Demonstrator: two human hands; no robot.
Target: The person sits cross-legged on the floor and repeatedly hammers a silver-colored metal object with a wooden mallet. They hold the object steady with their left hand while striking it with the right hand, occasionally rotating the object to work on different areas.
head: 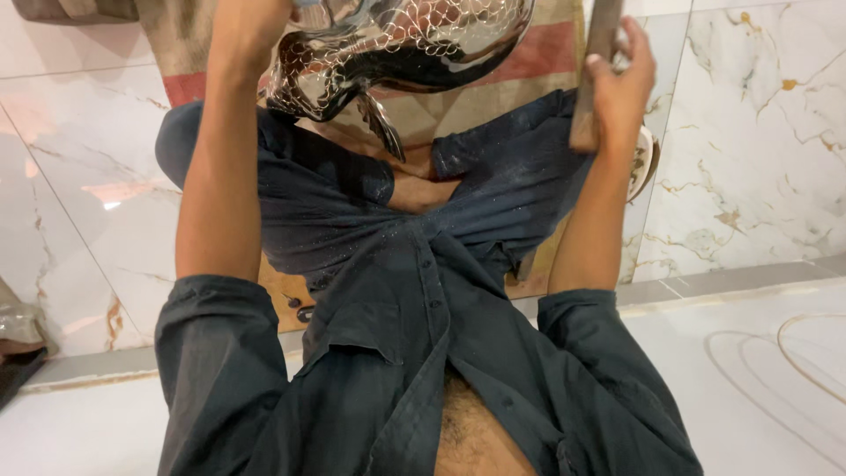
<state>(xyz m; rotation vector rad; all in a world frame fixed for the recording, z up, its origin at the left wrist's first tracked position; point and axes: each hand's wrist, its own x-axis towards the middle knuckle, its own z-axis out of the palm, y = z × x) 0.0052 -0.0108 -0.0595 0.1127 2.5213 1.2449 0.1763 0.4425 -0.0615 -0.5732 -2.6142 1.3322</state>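
The dark blue shirt (414,353) fills the foreground, above crossed legs on the marble floor (758,176). Beyond it, a shiny metal vessel (397,44) with a hammered scale pattern rests over the lap, its long axis running left to right, the patterned face toward the camera. Much of that face is already textured; the part out of view cannot be judged. The left hand (251,22) reaches it at the frame's edge, so I cannot tell its fingers' state. The right hand (621,79) has its fingers closed around a wooden handle (592,79).

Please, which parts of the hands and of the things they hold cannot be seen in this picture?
Head view:
- Left hand: hidden behind the shiny metal vessel and cut by the top edge; grip not visible.
- Metal vessel: its top is cut by the top edge.
- Wooden tool in the right hand: upper end leaves the frame, so its kind is unclear.
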